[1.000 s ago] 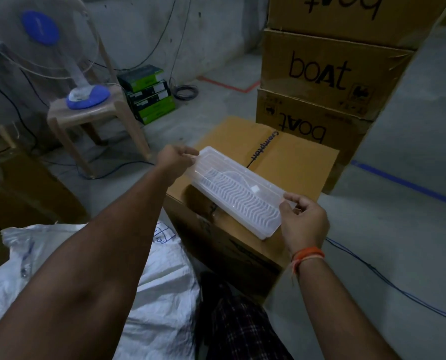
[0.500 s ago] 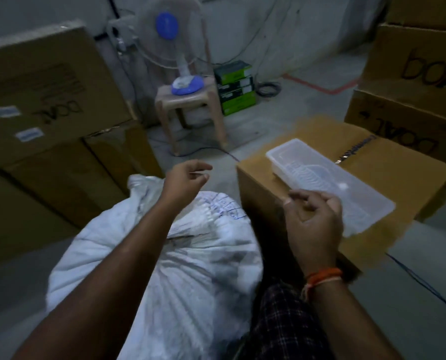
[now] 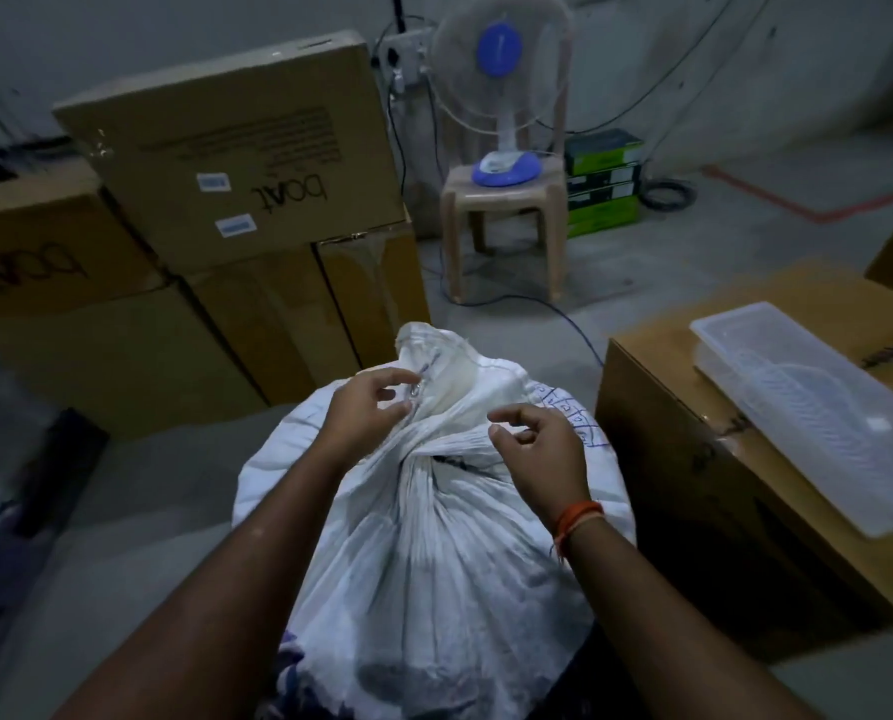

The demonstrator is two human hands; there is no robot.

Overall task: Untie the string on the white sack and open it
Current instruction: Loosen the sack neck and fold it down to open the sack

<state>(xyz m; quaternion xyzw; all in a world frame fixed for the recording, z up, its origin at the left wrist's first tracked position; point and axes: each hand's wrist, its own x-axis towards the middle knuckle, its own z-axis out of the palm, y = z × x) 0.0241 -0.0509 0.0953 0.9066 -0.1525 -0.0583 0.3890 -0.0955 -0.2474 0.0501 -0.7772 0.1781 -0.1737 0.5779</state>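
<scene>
A full white woven sack (image 3: 434, 553) stands on the floor right in front of me, its neck gathered and twisted tight at the top. A thin dark string (image 3: 452, 462) wraps the neck. My left hand (image 3: 369, 410) is at the left side of the neck, fingertips pinching at a small loop of the tie. My right hand (image 3: 535, 452) hovers just right of the neck with curled, parted fingers and holds nothing. The loose sack mouth (image 3: 434, 350) flops beyond the tie.
A cardboard box (image 3: 704, 511) stands close on the right with a clear plastic tray (image 3: 818, 423) on top. Stacked cardboard boxes (image 3: 236, 163) fill the left and back. A plastic stool (image 3: 501, 226) carries a table fan (image 3: 504, 85). A cable runs over the grey floor.
My view swung left from the box to the sack. Both hands let go of the plastic tray, which now lies on the box, and came onto the sack's tied neck.
</scene>
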